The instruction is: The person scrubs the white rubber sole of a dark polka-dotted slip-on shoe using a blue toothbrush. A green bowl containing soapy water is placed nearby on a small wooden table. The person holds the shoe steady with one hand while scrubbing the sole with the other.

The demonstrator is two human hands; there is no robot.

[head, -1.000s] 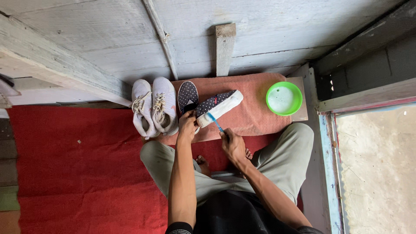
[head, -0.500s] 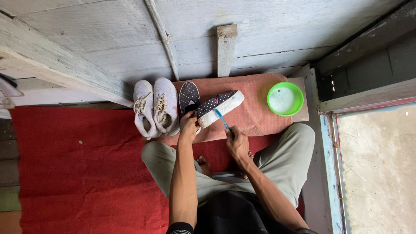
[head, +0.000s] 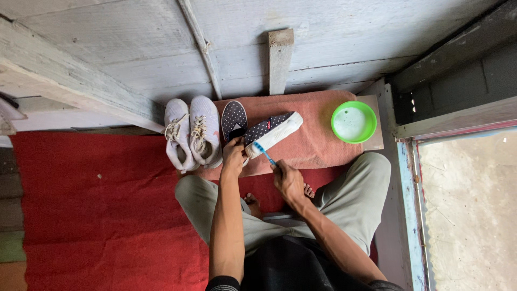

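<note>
The person sat cross-legged on the red carpet (head: 97,215), grey trouser legs spread to either side and bare toes showing between them. The right hand (head: 288,180) was closed around the handle of a blue toothbrush (head: 264,152), the bristle end laid against the white sole edge of a dark polka-dot slip-on shoe (head: 272,132). The left hand (head: 234,153) was clamped on the heel end of that shoe, holding it tipped on its side over the pink towel (head: 318,140).

To scrub well here, I judged that short strokes along the rubber edge would serve best, with the left grip kept firm so the shoe did not roll (the sole looked narrow and easy to slip off), and the shoe turned bit by bit to reach each stretch.

Just beside the left hand lay the matching polka-dot shoe (head: 234,118), flat on the towel, and further left a pair of pale laced sneakers (head: 191,132) stood side by side against the wall.

Beyond, at the towel's right end, a bright green bowl (head: 354,105) held a cloudy whitish liquid, probably soapy water. Behind it all rose the weathered plank wall (head: 323,43).
</note>
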